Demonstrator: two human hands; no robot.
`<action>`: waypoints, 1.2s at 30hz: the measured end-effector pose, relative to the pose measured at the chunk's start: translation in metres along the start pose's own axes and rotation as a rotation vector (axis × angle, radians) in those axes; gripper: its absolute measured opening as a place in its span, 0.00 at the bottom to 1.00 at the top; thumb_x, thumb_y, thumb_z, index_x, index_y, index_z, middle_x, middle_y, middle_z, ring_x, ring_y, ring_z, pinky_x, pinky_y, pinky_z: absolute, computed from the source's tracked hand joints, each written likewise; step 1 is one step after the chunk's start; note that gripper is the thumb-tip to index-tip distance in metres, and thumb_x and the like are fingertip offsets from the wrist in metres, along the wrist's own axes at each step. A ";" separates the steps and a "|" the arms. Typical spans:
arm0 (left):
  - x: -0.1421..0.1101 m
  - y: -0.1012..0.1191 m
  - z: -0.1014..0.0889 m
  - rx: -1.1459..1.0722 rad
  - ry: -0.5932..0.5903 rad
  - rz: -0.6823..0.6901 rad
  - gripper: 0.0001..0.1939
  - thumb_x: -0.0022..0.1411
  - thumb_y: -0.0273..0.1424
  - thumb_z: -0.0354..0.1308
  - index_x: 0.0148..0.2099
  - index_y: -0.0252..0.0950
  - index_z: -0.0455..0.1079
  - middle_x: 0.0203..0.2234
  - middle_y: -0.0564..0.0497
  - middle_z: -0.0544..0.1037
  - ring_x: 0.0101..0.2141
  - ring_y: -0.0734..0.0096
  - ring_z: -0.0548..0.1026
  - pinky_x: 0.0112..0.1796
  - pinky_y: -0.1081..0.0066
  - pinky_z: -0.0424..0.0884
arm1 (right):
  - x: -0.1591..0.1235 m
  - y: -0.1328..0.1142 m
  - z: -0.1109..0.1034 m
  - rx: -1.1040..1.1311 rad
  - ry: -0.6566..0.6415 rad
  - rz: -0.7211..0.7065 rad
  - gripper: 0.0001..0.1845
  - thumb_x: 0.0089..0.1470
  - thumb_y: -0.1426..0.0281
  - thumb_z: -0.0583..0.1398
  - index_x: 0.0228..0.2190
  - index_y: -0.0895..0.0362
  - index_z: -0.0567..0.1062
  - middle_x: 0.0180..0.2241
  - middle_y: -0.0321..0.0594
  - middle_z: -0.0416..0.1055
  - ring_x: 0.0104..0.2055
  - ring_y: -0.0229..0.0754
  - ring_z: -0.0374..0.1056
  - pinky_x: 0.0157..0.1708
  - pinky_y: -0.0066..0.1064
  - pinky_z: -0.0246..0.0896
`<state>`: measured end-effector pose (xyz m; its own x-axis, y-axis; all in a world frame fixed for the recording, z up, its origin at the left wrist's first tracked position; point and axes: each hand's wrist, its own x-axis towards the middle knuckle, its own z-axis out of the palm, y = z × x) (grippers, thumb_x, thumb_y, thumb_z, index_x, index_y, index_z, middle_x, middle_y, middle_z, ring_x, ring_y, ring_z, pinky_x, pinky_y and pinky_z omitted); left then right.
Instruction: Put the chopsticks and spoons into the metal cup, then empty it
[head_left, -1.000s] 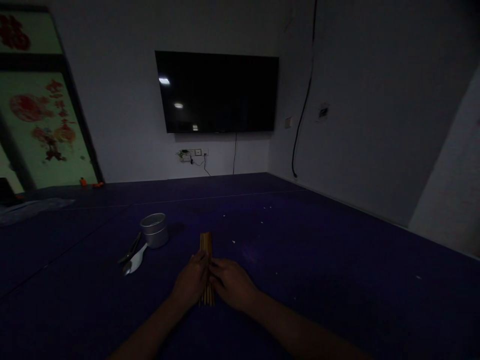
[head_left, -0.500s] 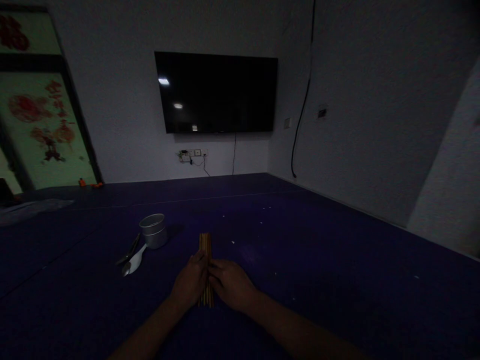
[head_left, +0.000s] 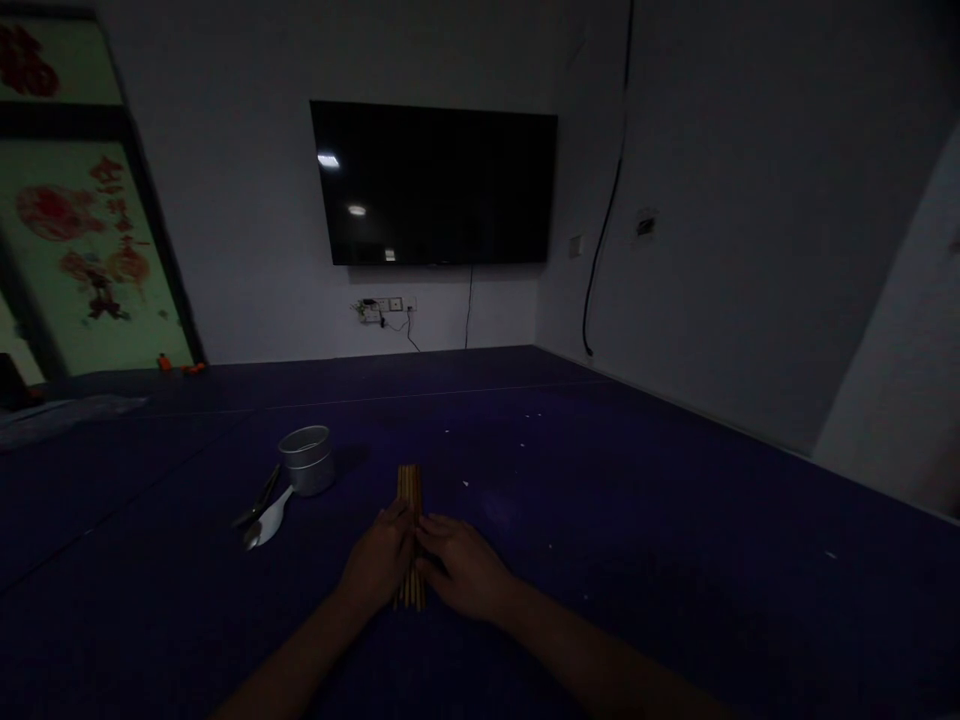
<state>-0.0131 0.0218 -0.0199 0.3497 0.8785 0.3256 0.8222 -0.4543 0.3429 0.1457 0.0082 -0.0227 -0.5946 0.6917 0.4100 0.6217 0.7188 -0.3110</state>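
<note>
A bundle of wooden chopsticks (head_left: 409, 482) lies lengthwise on the dark blue surface, pointing away from me. My left hand (head_left: 379, 562) is closed on its left side, fingers over the top. From the right, my right hand (head_left: 466, 568) presses its fingertips and thumb against the bundle. The fingers of both hands hide the middle of the sticks, while both ends show. Left of the hands stand a grey metal cup (head_left: 307, 462), a white spoon (head_left: 271, 518) leaning close to its base, and a dark, slim utensil (head_left: 261, 496) whose kind I cannot make out.
Small white scraps (head_left: 466, 484) dot the blue surface (head_left: 637, 480). Clear plastic sheeting (head_left: 67, 415) lies at the far left. A television (head_left: 439, 185) hangs on the back wall above sockets (head_left: 386, 306), and a black cable (head_left: 602, 235) runs down the right wall.
Both hands keep hold of the chopsticks in nearly the same place. The right hand's fingers have shifted slightly along the bundle's side; the cup and spoon stay put.
</note>
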 end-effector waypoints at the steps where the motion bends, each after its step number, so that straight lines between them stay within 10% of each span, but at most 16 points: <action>1: 0.000 0.000 0.000 -0.004 0.000 0.003 0.21 0.62 0.28 0.40 0.52 0.35 0.66 0.53 0.44 0.67 0.54 0.66 0.64 0.56 0.63 0.56 | 0.000 0.001 0.000 0.003 -0.003 -0.001 0.21 0.54 0.69 0.53 0.49 0.60 0.68 0.52 0.47 0.65 0.53 0.47 0.60 0.51 0.38 0.56; 36: 0.004 -0.012 0.003 -0.126 0.012 -0.006 0.21 0.60 0.28 0.41 0.53 0.32 0.65 0.53 0.42 0.67 0.54 0.66 0.63 0.55 0.63 0.56 | 0.000 -0.003 -0.004 -0.009 -0.033 0.008 0.22 0.56 0.67 0.53 0.51 0.60 0.66 0.54 0.49 0.62 0.56 0.49 0.56 0.54 0.41 0.53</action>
<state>-0.0202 0.0314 -0.0255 0.3387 0.8797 0.3338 0.7609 -0.4648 0.4528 0.1460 0.0055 -0.0188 -0.6058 0.6997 0.3788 0.6312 0.7124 -0.3066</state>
